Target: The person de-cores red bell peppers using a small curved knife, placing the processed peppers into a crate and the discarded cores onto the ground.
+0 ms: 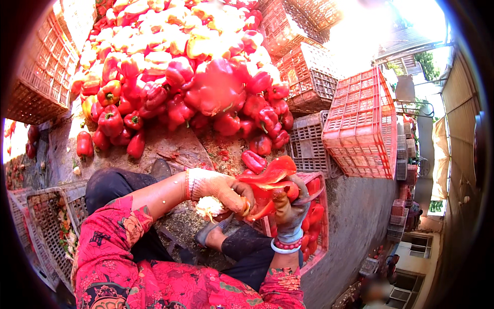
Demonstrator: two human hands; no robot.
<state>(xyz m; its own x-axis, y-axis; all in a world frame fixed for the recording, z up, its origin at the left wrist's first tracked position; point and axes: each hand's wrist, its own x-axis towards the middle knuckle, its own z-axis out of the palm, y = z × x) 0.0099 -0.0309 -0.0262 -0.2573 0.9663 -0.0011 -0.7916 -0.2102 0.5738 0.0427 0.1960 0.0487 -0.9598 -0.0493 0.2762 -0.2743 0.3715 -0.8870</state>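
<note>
The gloved left hand (218, 188) curls round a pale seed core (209, 207), while the gloved right hand (289, 211) grasps an opened red pepper (267, 176) near a pepper-filled crate (315, 261), ahead of a flower-printed shirt (175, 284).

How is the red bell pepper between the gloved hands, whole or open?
Open: the red bell pepper shows separated, spread flaps instead of a closed round body, at the gloved right hand.

Far: bell pepper heap (175, 87) blocks. Far right: red plastic crate (355, 129) obstructs. Near left: lattice crate (77, 202) bars. Passage over floor (352, 221), right of pepper-filled crate (323, 234).
</note>
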